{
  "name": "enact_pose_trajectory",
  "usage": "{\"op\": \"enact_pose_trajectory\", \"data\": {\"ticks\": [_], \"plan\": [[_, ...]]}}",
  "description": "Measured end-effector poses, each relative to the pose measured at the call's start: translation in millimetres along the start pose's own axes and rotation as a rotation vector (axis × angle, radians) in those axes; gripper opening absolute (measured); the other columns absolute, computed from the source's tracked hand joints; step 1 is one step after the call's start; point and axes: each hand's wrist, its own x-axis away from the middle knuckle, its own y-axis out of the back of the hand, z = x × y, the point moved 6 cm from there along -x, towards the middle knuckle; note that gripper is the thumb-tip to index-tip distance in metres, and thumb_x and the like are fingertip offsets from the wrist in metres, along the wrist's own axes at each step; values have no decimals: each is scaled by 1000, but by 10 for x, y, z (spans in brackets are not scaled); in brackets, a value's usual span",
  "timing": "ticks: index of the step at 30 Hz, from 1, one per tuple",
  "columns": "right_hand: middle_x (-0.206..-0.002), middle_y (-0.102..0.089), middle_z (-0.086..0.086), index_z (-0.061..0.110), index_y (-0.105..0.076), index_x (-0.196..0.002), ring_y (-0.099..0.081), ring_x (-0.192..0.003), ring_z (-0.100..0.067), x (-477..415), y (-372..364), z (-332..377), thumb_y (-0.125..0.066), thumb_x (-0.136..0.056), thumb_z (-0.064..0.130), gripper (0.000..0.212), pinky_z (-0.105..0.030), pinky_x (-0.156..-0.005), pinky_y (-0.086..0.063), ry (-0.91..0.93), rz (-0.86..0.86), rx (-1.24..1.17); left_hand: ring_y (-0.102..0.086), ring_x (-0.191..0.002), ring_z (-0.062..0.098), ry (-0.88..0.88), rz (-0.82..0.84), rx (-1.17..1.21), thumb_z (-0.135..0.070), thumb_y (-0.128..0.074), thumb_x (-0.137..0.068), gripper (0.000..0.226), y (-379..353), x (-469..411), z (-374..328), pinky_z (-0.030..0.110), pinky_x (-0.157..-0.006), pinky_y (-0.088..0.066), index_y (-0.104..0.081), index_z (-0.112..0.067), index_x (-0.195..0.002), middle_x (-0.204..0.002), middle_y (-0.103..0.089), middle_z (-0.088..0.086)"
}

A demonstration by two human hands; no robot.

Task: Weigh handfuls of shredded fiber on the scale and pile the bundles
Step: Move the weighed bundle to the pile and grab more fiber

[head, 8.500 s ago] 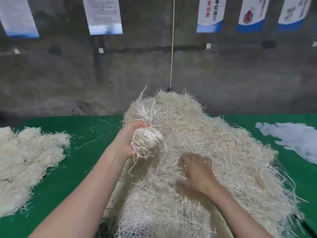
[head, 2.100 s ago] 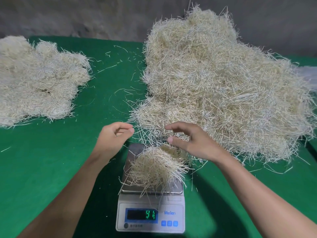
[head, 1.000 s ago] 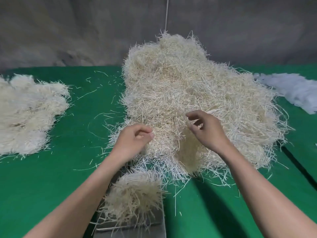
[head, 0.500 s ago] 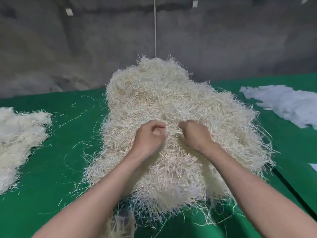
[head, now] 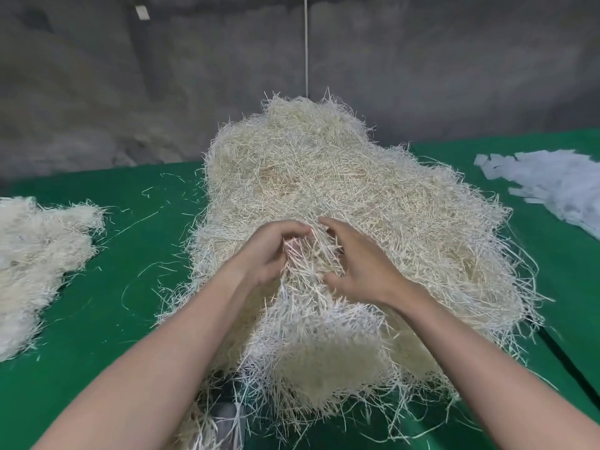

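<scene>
large fiber heap (head: 341, 196): pale straw-cream, whiter at the frayed near edge;
bundle pile (head: 35, 254): off-white cream;
counter (head: 130, 287): solid bright green;
paper strips (head: 552, 183): pale bluish white;
wall (head: 130, 76): mottled grey;
cord (head: 306, 43): white

Left grip (head: 269, 251) and right grip (head: 360, 267) curl inward, close together.

On the tabletop (head: 107, 319) the fiber heap (head: 324, 177) lies centre, the bundle pile (head: 35, 254) left, scrap sheets (head: 558, 186) far right, the wall (head: 130, 76) behind, with the left hand (head: 269, 254) and right hand (head: 360, 267) side by side on the heap's near slope.
</scene>
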Motion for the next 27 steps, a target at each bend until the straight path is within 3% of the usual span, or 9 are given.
{"op": "enact_pose_trajectory", "data": {"ticks": [4,9,13,17,19,21,24,25,27], "plan": [[-155,-13,10,42,6,-145,-18,-137,-4,4,-173,-161,-70,-74,9,110,-39,-116,-6,-26,32,135,-43,-53,11,-43,-53,456,-6,-52,-74,17,115,-3,-152,26,-70,-39,-41,-13,-64,-62,-47,1],[-154,-22,-7,32,4,-149,-47,-124,-22,139,-190,-520,-64,-77,-2,105,-38,-105,-39,-202,138,239,-40,-59,13,-175,-225,642,-6,-45,-64,18,586,119,-453,38,-77,-41,-31,-17,-63,-62,-44,0],[-132,-46,9,33,-19,-146,-45,-109,-5,-3,146,-128,-71,-73,17,91,-28,-96,-40,-106,8,62,-49,-63,13,-205,-333,239,4,-43,-87,18,689,133,-479,30,-68,-51,-43,-11,-76,-75,-51,6],[-124,-44,14,25,-38,-137,-46,-104,-3,-150,425,477,-66,-74,46,73,-39,-99,-45,4,-220,-117,-53,-71,26,-150,-210,310,0,-35,-89,15,534,137,-442,61,-95,-40,-36,-10,-77,-78,-60,18],[-148,-30,2,30,-16,-147,-43,-124,-14,-188,78,643,-62,-62,66,103,-45,-103,-42,-75,-3,-78,-53,-62,25,-157,-193,292,-2,-36,-88,18,503,159,-498,51,-82,-48,-34,-11,-72,-74,-60,19],[-149,-30,-4,32,-3,-149,-47,-124,-22,-149,-331,614,-67,-68,59,108,-45,-97,-47,-181,204,47,-46,-50,18,-189,-242,268,-3,-38,-84,21,524,212,-596,26,-52,-46,-36,-13,-65,-55,-56,9],[-104,-59,1,17,-40,-136,-60,-82,-11,-176,-360,339,-66,-86,20,57,-23,-71,-53,-273,36,117,-45,-49,14,-335,-323,-203,-3,-43,-83,18,709,257,-781,18,-39,-38,-48,-8,-67,-65,-52,8],[-99,-60,2,17,-47,-131,-59,-79,-10,-196,-311,268,-66,-85,14,50,-19,-68,-51,-275,-35,107,-54,-65,16,-364,-288,-519,-9,-50,-86,8,685,290,-838,20,-54,-49,-57,-5,-84,-84,-58,10],[-92,-60,4,18,-53,-121,-56,-73,-6,-239,-244,241,-69,-79,6,47,-13,-58,-43,-211,-142,40,-49,-110,15,-198,-92,-1103,-31,-67,-81,54,599,189,-610,28,-92,-42,-48,-15,-129,-126,-48,-2]]}}
